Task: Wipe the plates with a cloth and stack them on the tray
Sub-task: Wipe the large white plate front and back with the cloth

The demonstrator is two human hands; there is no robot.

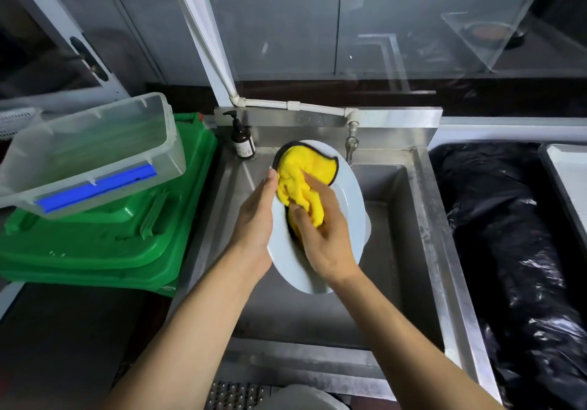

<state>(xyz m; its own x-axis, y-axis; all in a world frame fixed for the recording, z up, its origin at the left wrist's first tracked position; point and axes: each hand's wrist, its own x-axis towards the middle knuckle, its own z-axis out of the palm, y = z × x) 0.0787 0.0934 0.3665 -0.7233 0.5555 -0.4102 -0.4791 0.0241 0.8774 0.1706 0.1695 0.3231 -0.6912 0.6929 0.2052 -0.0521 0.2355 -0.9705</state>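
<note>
Plate wiping is the step in hand. The white plate is held up, tilted on its edge, above the steel sink, and it does not touch the basin. The left hand grips it at the left rim: the thumb lies on the front side, and the fingers go behind, where they are hidden. The right hand is curled around a bunched yellow cloth with a dark border and presses it on the face of the plate, near the upper part. Probably only this front side is under the cloth now, so the back side and the lower rim may need a pass too. For that, the left hand must turn the plate without letting it slip. After this, the plate should go to the right, where a pale tray shows at the edge of the view, beyond a black plastic bag. It is well apart from the sink, so the plate needs a firm carry over the rim. No stacked plates can be seen on the tray from here.
</note>
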